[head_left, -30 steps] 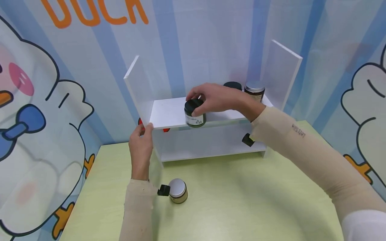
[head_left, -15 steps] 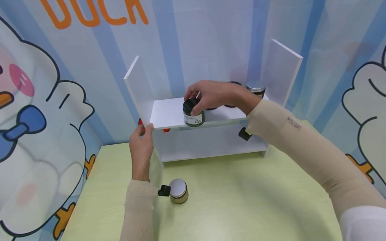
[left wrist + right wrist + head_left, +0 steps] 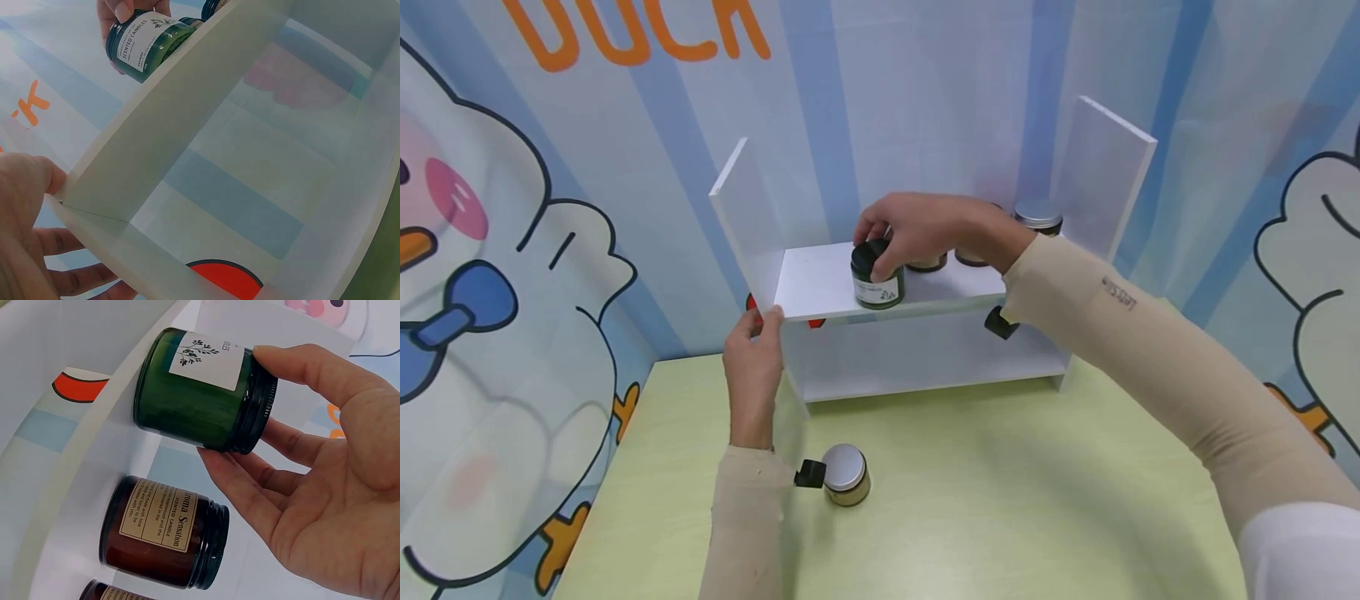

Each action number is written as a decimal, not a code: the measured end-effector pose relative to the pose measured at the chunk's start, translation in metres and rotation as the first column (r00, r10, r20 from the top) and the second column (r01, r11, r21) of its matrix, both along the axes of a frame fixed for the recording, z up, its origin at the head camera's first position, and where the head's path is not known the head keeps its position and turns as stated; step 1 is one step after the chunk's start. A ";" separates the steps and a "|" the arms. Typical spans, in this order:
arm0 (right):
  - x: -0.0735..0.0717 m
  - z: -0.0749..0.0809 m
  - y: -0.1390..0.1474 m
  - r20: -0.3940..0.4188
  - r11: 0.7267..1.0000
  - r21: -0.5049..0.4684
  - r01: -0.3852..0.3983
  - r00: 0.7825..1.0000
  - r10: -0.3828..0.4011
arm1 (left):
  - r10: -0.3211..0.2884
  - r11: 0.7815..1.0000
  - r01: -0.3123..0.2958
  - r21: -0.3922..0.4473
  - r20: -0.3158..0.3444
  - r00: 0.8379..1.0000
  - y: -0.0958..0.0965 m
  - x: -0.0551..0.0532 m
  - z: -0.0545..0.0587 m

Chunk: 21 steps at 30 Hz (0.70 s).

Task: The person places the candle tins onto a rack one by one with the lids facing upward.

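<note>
A blue-striped backdrop [image 3: 910, 100] carries orange letters [image 3: 628, 57] that, cropped at the top, appear to read "DUCK". Before it is the yellow-green bench [image 3: 1000, 500], bearing a white two-level shelf [image 3: 925, 375]. The right sleeve [image 3: 1105, 333] has dark lettering [image 3: 1118, 293] resembling "LetsSlim". The right hand [image 3: 917, 229] curls thumb and fingers around the black lid [image 3: 256, 406] of a green jar [image 3: 194, 394], labelled "SCENTED CANDLES", near the upper board's near edge, left of centre; whether its base touches is unclear. The left hand [image 3: 752, 367] pinches the shelf's near left corner, fingers partly bent. Right of the green jar stands an amber jar [image 3: 162, 531] reading "Aroma Sensation SCENTED CANDLE". A silver-lidded jar [image 3: 844, 471] stands on the bench, near left.
</note>
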State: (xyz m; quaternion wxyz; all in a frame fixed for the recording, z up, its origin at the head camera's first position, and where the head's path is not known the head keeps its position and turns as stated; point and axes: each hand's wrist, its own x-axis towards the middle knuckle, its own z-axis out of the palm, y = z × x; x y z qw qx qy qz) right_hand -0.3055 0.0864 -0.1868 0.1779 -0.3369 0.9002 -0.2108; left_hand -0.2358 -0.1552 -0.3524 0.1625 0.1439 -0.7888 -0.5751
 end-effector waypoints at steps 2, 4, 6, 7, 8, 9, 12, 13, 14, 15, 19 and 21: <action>-0.001 0.000 -0.001 -0.001 1.000 0.003 -0.002 1.000 0.002 | 0.001 1.000 -0.001 0.004 0.004 1.000 0.000 0.000 0.000; -0.001 0.000 -0.001 -0.005 1.000 0.005 0.000 1.000 0.000 | 0.002 1.000 -0.002 0.006 0.002 1.000 0.000 0.000 0.000; -0.002 0.000 -0.002 -0.009 1.000 0.011 0.005 1.000 -0.005 | 0.001 1.000 -0.001 0.006 -0.002 1.000 0.000 0.001 0.000; -0.002 0.000 -0.003 -0.013 1.000 0.014 0.008 1.000 -0.008 | 0.001 1.000 -0.001 0.005 -0.004 1.000 0.001 0.001 -0.001; -0.002 0.000 -0.004 -0.020 1.000 0.019 0.008 1.000 -0.007 | 0.001 1.000 -0.001 0.005 -0.007 1.000 0.001 0.001 -0.001; -0.002 0.000 -0.004 -0.025 1.000 0.022 0.008 1.000 -0.008 | 0.002 1.000 -0.002 0.004 -0.012 1.000 0.001 0.001 -0.001; -0.004 0.000 -0.006 -0.037 1.000 0.030 0.009 0.999 -0.008 | 0.002 1.000 -0.002 0.002 -0.017 1.000 0.001 0.001 -0.001; -0.004 0.000 -0.007 -0.043 0.999 0.031 0.008 0.999 -0.007 | 0.000 1.000 0.000 0.003 -0.017 1.000 0.001 0.001 -0.001; -0.004 0.000 -0.007 -0.045 0.999 0.033 0.004 0.999 -0.002 | -0.001 1.000 0.001 0.005 -0.018 1.000 0.001 0.001 -0.001; -0.005 0.000 -0.007 -0.050 0.999 0.035 0.003 0.999 -0.001 | -0.003 1.000 0.003 0.005 -0.019 1.000 0.001 0.001 -0.001; -0.006 -0.001 -0.008 -0.063 0.999 0.045 0.004 0.998 -0.001 | -0.012 1.000 0.012 0.010 -0.017 1.000 0.001 0.003 -0.003; -0.006 -0.002 -0.009 -0.067 0.999 0.046 0.011 0.998 -0.008 | -0.011 1.000 0.012 0.010 -0.017 1.000 0.001 0.003 -0.003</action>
